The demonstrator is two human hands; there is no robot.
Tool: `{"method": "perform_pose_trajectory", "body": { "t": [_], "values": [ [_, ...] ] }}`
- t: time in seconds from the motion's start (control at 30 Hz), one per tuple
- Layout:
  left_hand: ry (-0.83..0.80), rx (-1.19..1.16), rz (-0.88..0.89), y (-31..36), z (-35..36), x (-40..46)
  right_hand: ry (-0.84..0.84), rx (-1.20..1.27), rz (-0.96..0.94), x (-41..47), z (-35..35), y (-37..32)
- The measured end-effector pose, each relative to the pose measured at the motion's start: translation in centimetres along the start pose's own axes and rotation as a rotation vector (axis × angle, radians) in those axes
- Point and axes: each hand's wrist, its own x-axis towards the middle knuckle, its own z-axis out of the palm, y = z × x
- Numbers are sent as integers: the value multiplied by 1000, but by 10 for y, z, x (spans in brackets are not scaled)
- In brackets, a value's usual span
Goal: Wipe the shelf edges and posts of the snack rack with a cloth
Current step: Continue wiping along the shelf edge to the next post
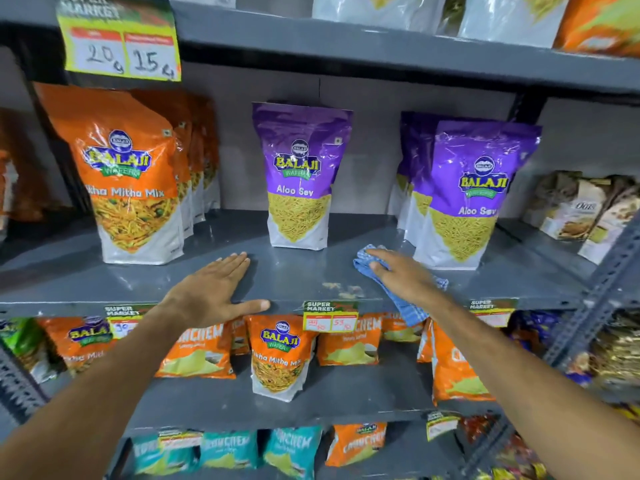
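A grey metal snack rack fills the view, and its middle shelf [294, 271] lies at chest height. My right hand [405, 275] presses a blue checked cloth [403, 306] flat on this shelf, right of centre. The cloth's lower end hangs over the shelf's front edge [284, 304]. My left hand [211, 289] rests palm down on the same shelf, fingers spread, thumb over the front edge, holding nothing. A slotted grey post [602, 292] rises at the right.
Orange mix pouches [131, 181] stand at the left, a purple Aloo Sev pouch [299, 178] in the middle, more purple pouches [464, 195] close behind my right hand. A pale dusty patch [343, 289] lies between my hands. Price tags [330, 315] hang from the edge.
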Motion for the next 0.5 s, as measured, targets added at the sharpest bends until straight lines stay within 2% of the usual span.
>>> {"method": "perform_pose_trajectory", "body": {
  "t": [0.13, 0.33, 0.43, 0.5],
  "values": [
    [3, 7, 8, -2, 0, 1, -14, -74, -39, -1, 18, -49],
    [9, 2, 8, -2, 2, 0, -45, 62, -296, -32, 50, -119],
    [18, -21, 7, 0, 2, -2, -97, 247, -351, -51, 40, -117],
    [28, -14, 11, -1, 2, -1, 31, 283, -264, -57, 34, -92]
  ]
}}
